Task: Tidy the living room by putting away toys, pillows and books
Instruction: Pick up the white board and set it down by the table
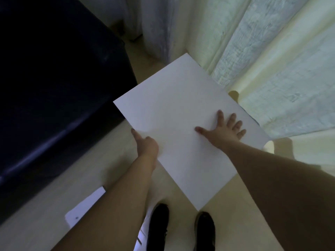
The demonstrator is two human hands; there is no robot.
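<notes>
A large plain white flat sheet or board (174,113) hangs tilted in front of me above the floor. My left hand (146,144) grips its lower left edge, thumb on top and fingers hidden beneath. My right hand (223,128) lies flat on its upper face near the right edge, fingers spread. Whether it is a book or a board I cannot tell.
A dark blue sofa (54,91) fills the left side. Pale curtains (272,60) hang at the right and back. Another white sheet (85,205) lies on the light floor (45,214) by my left forearm. My two black shoes (159,227) stand below.
</notes>
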